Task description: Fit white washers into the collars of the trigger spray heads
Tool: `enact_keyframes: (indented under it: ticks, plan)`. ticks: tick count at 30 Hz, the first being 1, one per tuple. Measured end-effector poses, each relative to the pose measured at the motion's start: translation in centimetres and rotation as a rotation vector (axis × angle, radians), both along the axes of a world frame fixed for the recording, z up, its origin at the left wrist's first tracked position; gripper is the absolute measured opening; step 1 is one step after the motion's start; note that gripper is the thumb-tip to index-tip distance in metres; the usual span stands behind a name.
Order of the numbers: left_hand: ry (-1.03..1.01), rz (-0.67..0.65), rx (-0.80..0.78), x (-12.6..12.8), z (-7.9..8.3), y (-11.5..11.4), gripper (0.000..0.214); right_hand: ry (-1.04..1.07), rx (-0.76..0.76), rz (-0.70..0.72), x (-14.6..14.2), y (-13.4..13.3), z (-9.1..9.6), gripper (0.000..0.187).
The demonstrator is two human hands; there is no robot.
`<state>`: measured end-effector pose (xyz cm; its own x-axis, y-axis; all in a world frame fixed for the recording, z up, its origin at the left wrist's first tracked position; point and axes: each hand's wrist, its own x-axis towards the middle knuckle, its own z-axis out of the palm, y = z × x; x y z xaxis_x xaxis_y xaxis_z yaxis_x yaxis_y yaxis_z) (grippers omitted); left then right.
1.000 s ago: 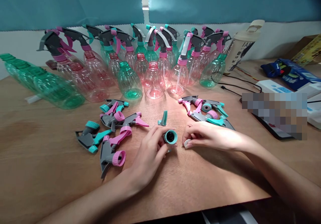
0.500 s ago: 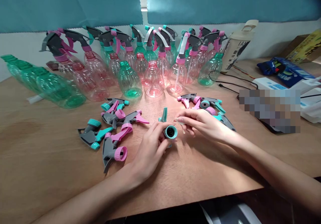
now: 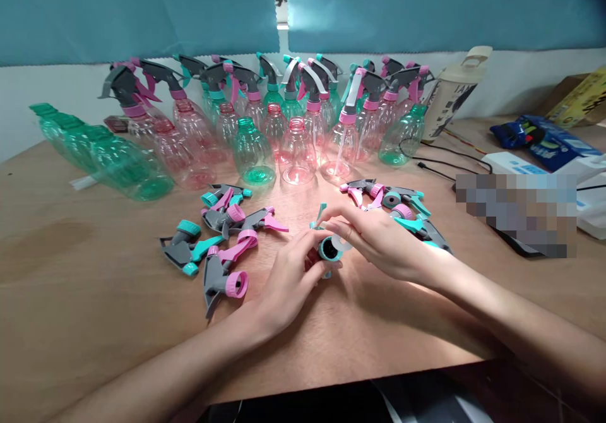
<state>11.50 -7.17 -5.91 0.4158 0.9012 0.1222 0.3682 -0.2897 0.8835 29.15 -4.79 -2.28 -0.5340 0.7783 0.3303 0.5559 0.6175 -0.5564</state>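
My left hand is closed around a spray trigger head whose teal collar faces me, its dark inside showing. My right hand pinches a small translucent round washer at the collar's right rim. Whether the washer sits inside the collar, I cannot tell. To the left of my hands lie several loose trigger heads in grey with pink or teal parts. More loose trigger heads lie behind my right hand.
Open-necked pink bottles and green bottles stand behind, with fitted spray bottles among and beyond them. On the right are a shaker bottle, a black cable, a blue packet and a blurred-out dark object.
My right hand has moved left to the collar, bringing the washer against its rim. My left hand still holds the trigger head. The whole view has shifted slightly.
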Motion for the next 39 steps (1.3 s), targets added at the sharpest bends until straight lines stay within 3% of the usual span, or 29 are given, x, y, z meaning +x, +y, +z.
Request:
enact_keyframes:
  ticks: [5,9,17,23,27,31,39]
  plan:
    - [0.042,0.039,0.018,0.0,-0.3,0.0,0.012,-0.171,0.193,0.015,-0.1,0.2,-1.5,0.040]
    - [0.044,0.016,0.011,0.0,-0.3,0.0,0.016,-0.298,0.273,-0.098,-0.5,0.5,-2.1,0.044]
    - [-0.033,-0.027,-0.060,0.1,-0.1,0.0,0.013,-0.184,0.145,-0.084,-0.5,0.5,-2.0,0.057]
    - [-0.020,-0.005,-0.103,-0.1,0.1,0.0,0.031,0.035,0.041,-0.144,1.0,1.0,-1.0,0.030]
    - [-0.053,-0.008,-0.111,-0.1,0.3,-0.1,0.030,0.192,-0.088,-0.081,1.6,0.8,-0.3,0.018]
    - [-0.060,-0.017,-0.110,-0.1,0.3,0.0,0.030,0.200,-0.170,0.005,1.5,0.3,-0.3,0.019]
    - [-0.068,-0.009,-0.124,-0.1,0.3,-0.1,0.031,0.219,-0.148,0.045,2.0,0.1,0.2,0.024]
